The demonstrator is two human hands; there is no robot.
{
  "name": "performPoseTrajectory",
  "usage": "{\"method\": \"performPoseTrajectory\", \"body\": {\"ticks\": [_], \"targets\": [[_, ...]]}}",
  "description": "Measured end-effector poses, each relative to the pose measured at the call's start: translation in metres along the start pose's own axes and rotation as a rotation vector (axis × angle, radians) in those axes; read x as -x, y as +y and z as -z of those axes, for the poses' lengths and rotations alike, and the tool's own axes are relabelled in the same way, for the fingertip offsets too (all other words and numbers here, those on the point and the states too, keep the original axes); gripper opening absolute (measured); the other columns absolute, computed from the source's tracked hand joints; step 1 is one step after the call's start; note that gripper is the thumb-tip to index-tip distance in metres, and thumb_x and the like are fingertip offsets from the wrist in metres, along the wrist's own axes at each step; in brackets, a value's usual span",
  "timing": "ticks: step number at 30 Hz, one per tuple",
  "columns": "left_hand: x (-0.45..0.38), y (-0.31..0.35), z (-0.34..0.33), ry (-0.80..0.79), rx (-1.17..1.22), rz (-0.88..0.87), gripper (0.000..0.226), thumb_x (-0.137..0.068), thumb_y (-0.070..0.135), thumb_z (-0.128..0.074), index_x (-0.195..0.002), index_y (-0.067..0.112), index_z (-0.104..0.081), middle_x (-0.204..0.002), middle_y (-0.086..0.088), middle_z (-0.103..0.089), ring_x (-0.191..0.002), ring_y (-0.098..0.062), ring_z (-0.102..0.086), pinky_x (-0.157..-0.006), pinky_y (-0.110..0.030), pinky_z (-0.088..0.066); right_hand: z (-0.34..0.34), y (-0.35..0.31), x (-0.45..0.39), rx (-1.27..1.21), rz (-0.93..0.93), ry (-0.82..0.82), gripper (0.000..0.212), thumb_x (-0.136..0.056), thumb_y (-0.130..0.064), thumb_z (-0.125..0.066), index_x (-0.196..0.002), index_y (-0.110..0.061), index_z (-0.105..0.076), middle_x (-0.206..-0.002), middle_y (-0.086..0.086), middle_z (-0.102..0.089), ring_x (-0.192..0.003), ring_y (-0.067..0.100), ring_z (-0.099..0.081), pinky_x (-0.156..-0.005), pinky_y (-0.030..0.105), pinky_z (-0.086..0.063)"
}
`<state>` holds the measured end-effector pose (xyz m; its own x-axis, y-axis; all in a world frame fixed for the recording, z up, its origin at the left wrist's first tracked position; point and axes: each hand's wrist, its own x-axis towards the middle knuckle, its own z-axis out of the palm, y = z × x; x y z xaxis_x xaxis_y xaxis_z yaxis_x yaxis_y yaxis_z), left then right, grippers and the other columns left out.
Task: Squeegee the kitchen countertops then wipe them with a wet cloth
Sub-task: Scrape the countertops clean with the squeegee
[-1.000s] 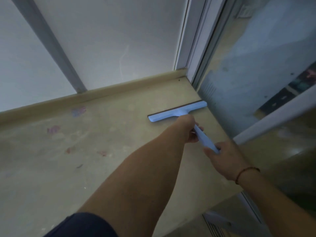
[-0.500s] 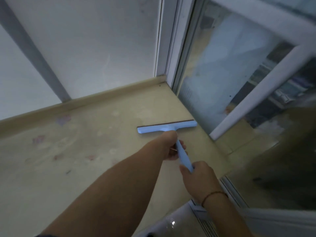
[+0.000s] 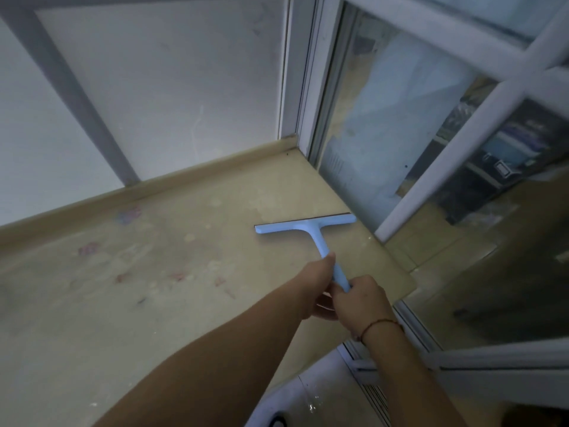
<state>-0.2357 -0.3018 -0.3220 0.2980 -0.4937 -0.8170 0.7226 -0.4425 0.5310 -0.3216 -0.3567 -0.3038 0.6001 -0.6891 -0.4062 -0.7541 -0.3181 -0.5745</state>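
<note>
A light blue squeegee (image 3: 308, 225) lies with its blade flat on the beige countertop (image 3: 184, 272), near the right edge by the window. Its handle runs back toward me. My left hand (image 3: 320, 286) grips the handle in the middle. My right hand (image 3: 360, 303) grips the handle's end, just behind the left, with a thin cord bracelet on the wrist. The counter carries pink and reddish smudges (image 3: 129, 215) and pale dried marks to the left of the blade. No cloth is in view.
A low beige upstand (image 3: 154, 186) runs along the back under a white wall panel. A glass window with white frame bars (image 3: 431, 186) bounds the counter on the right. A white wet surface (image 3: 304, 396) shows below the counter's front corner.
The squeegee has come back toward me across the counter, away from the back corner. My left hand slid down the handle close to my right hand, leaving more handle bare.
</note>
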Motion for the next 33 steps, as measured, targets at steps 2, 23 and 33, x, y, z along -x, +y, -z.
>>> {"method": "performPoseTrajectory", "body": {"ticks": [2,23,33], "targets": [[0.008,-0.007,0.005,-0.058,0.071,0.055,0.054,-0.096,0.057,-0.037,-0.109,0.009,-0.06,-0.104,-0.011,-0.067,-0.087,-0.027,-0.065,-0.068,-0.038,-0.054,-0.004,-0.005,0.007,-0.019,-0.028,0.005,0.035,-0.088,-0.042,-0.06,-0.069,-0.013,-0.062,-0.067,0.004,-0.064,-0.062,0.021,-0.062,-0.055,0.028,-0.048],[0.047,-0.032,0.067,0.053,-0.059,0.234,0.053,-0.093,0.054,-0.039,-0.061,0.012,-0.042,-0.054,-0.004,-0.043,-0.045,-0.018,-0.04,-0.05,-0.022,-0.034,-0.047,-0.018,0.04,-0.239,-0.027,0.04,0.042,-0.091,-0.032,-0.053,-0.072,0.003,-0.067,-0.068,0.018,-0.068,-0.061,0.032,-0.068,-0.056,0.049,-0.058],[0.053,-0.041,0.085,0.106,-0.197,0.255,0.058,-0.092,0.062,-0.032,-0.055,0.017,-0.037,-0.048,-0.001,-0.035,-0.039,-0.015,-0.032,-0.049,-0.02,-0.025,-0.085,-0.044,-0.003,-0.654,-0.234,-0.147,0.038,-0.09,-0.038,-0.055,-0.091,-0.002,-0.069,-0.093,0.017,-0.068,-0.077,0.035,-0.07,-0.05,0.043,-0.059]]}}
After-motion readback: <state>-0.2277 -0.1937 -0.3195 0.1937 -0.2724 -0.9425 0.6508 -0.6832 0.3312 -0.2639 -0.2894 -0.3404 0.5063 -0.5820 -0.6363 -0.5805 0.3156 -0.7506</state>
